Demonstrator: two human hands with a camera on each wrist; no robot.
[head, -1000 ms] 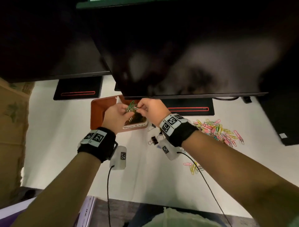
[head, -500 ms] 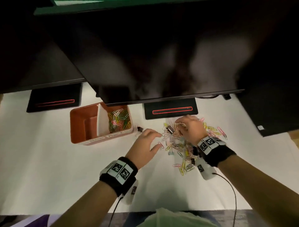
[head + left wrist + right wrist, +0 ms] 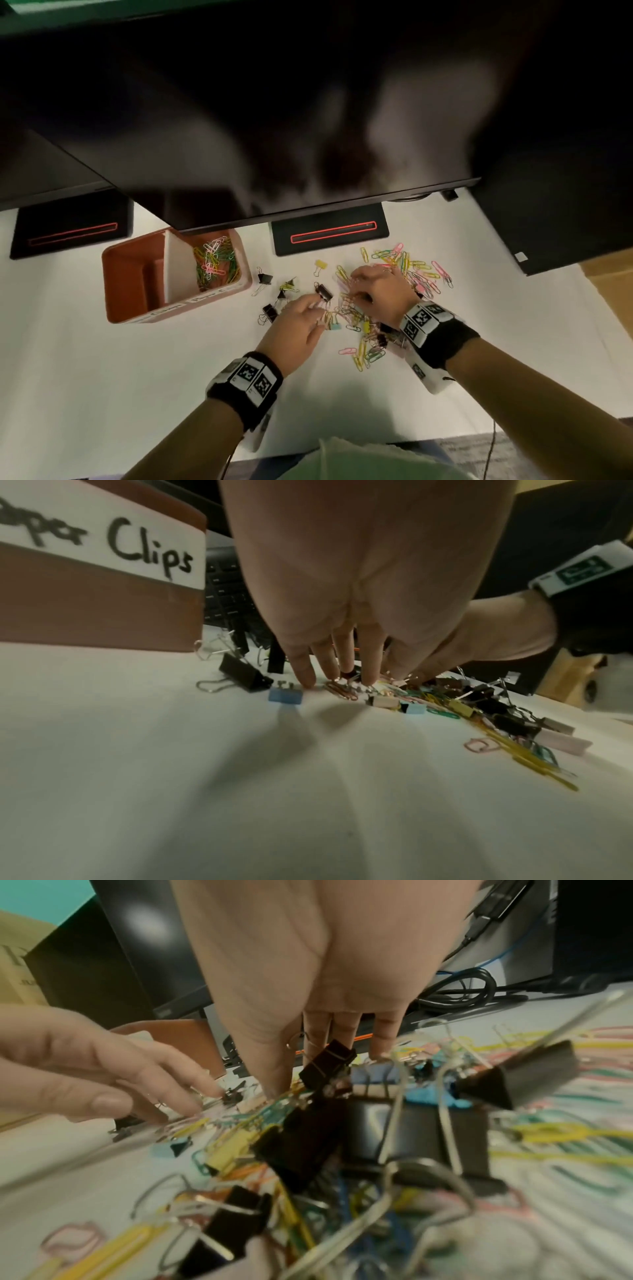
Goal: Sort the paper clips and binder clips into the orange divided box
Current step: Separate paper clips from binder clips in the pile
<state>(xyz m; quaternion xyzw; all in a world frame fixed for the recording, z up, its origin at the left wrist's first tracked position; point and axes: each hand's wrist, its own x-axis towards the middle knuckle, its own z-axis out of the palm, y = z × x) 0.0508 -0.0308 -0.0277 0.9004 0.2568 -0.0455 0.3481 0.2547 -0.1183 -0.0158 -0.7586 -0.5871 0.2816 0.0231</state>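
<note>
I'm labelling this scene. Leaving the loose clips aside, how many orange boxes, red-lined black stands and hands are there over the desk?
Orange divided box: 1
Red-lined black stands: 2 (left stand, right stand)
Hands: 2 (left hand, right hand)
Total: 5

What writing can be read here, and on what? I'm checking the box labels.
"...aper Clips": handwritten white label on the orange divided box, first letters cut off and blurred.
Two labels on the box's front in the head view: too small to read.
Square code markers on both wristbands: no words.
</note>
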